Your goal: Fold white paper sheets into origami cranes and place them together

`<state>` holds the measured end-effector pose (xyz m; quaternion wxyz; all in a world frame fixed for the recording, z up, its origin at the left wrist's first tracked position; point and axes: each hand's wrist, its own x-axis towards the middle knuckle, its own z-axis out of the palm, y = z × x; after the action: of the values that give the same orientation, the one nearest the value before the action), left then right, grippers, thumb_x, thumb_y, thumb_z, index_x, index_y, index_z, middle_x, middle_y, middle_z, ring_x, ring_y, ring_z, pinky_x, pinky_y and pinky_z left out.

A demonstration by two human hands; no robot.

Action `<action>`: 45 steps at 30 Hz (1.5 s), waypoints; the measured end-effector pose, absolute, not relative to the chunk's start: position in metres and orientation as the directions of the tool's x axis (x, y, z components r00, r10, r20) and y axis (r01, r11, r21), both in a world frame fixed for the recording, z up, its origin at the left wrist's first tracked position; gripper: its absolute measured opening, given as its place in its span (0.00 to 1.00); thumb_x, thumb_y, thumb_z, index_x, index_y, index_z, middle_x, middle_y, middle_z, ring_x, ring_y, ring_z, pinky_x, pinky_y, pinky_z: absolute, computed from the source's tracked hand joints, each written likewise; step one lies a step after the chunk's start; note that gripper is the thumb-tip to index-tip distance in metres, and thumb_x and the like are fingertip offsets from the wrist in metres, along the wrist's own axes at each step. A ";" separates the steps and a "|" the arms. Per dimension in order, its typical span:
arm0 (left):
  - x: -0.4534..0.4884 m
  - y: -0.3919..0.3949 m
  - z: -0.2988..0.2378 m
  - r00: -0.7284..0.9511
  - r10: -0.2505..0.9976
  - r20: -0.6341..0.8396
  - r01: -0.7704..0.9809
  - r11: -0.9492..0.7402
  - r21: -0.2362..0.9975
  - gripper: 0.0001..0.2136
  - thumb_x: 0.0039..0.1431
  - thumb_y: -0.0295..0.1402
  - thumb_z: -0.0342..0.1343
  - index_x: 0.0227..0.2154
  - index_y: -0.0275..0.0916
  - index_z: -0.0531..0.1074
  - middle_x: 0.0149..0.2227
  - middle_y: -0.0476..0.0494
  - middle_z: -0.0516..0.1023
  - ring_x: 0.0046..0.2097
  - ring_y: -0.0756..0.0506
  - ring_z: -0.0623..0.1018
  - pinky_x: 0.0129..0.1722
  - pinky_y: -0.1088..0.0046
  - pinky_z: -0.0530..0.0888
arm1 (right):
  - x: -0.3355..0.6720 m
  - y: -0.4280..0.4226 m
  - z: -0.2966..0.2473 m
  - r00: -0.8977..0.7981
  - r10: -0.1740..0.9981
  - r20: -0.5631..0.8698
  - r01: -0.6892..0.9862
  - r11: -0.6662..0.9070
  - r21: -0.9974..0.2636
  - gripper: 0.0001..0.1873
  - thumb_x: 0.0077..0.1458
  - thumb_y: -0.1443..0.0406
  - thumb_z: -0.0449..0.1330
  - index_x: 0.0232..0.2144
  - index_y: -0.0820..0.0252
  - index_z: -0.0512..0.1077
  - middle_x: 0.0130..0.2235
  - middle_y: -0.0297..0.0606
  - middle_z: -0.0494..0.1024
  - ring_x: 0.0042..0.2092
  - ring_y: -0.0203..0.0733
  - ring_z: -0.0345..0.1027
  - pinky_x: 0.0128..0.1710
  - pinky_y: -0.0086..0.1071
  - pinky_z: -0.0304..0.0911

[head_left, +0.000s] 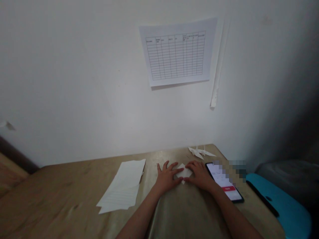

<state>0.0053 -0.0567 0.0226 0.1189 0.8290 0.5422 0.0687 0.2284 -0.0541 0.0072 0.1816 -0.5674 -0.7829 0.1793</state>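
Note:
A small piece of folded white paper (183, 173) lies on the table between my two hands. My left hand (168, 177) holds its left side with thumb and index finger, while the other fingers spread out over the tabletop. From the other side, the bent fingers and thumb of my right hand (200, 175) hold the paper's right part and cover some of it. Just beyond my right hand, white folded paper birds (199, 152) rest near the wall. How the paper's folds run is too small to make out.
Left of my hands lies a stack of white paper sheets (124, 186). A phone (225, 182) with a lit screen is close to my right forearm. The brown table (74, 196) meets a wall with a printed chart (178, 53). A blue object (281, 202) stands beyond the right edge.

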 end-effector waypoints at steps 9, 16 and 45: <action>0.005 -0.056 0.019 0.405 0.914 0.004 0.875 -0.389 0.289 0.23 0.61 0.57 0.53 0.60 0.72 0.65 0.70 0.60 0.59 0.72 0.27 0.50 0.63 0.24 0.34 | 0.224 -0.053 0.005 -0.250 0.958 0.143 0.851 0.288 -0.439 0.26 0.49 0.55 0.66 0.51 0.51 0.74 0.57 0.39 0.72 0.60 0.53 0.61 0.63 0.46 0.50; 0.005 -0.056 0.023 0.406 0.914 -0.010 0.880 -0.388 0.272 0.23 0.62 0.57 0.53 0.60 0.73 0.64 0.71 0.61 0.58 0.72 0.28 0.50 0.63 0.24 0.35 | 0.225 -0.045 0.002 -0.229 0.956 0.183 0.851 0.288 -0.439 0.14 0.55 0.60 0.61 0.45 0.51 0.75 0.53 0.37 0.75 0.57 0.50 0.63 0.60 0.46 0.52; 0.004 -0.054 0.017 0.416 0.908 0.037 0.862 -0.407 0.303 0.22 0.61 0.55 0.56 0.59 0.72 0.66 0.70 0.60 0.61 0.71 0.26 0.51 0.61 0.21 0.34 | 0.225 -0.036 -0.005 -0.208 0.943 0.260 0.830 0.310 -0.463 0.12 0.60 0.66 0.55 0.41 0.50 0.78 0.48 0.37 0.77 0.54 0.48 0.66 0.58 0.44 0.55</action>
<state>0.0036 -0.0545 0.0174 0.1191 0.8331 0.5311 0.0983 0.2250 -0.0360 -0.0049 0.2527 -0.5764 -0.7690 0.1118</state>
